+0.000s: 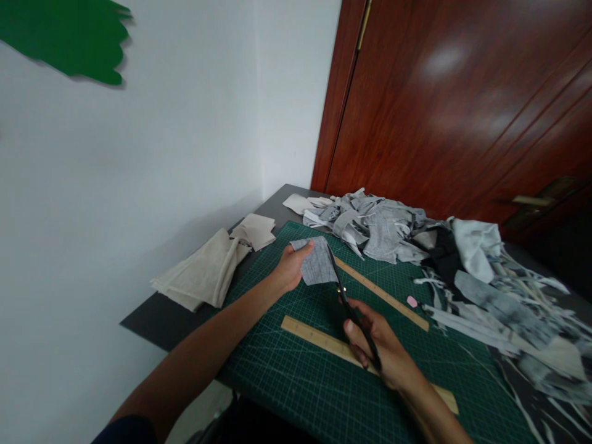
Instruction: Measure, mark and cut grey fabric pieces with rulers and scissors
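My left hand (292, 266) pinches a small grey piece of fabric (318, 264) by its left side, thumb on top, held up over the green cutting mat (259, 345). In my right hand (375, 338) is a pair of black scissors (345, 298), fingers wrapped round the handles. The blades point away from me and lie along the fabric's right edge. Whether the blades are parted is too small to tell. Beneath my right hand lies one wooden ruler (319, 338); a second wooden ruler (383, 294) rests beyond it.
Grey fabric scraps (383, 228) are heaped at the mat's far edge. More scraps and strips (518, 308) cover the right side, near a small pink object (412, 301). Folded beige cloth (203, 271) and pale pieces (256, 230) lie left. A white wall and wooden door (453, 111) border the table.
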The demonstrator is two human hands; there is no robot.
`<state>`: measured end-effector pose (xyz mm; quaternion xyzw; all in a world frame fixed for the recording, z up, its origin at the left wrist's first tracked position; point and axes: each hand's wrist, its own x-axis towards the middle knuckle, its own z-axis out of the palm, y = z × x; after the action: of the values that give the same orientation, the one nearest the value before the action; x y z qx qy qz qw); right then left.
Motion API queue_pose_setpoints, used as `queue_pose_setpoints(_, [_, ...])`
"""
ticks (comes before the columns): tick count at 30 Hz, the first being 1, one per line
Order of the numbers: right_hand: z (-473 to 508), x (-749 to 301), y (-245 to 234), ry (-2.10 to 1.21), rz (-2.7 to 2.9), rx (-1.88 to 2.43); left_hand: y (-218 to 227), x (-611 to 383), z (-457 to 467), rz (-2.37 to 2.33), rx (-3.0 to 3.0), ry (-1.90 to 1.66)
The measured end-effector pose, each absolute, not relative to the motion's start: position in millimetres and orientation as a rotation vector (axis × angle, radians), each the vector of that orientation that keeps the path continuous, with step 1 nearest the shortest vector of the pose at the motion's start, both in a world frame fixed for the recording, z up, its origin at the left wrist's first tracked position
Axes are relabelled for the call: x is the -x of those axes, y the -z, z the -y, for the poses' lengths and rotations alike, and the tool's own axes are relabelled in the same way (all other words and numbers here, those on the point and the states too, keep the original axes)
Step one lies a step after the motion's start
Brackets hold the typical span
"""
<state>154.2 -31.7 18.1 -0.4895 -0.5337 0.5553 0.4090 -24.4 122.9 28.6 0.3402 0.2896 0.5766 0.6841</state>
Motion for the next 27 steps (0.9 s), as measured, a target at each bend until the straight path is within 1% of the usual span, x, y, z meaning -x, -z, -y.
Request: queue_pose_setpoints(27, [31.7,-153.7,-17.1,-1.397,1.334,1.252,-25.8,23.6,-124.4,-0.638,-0.796,-1.3])
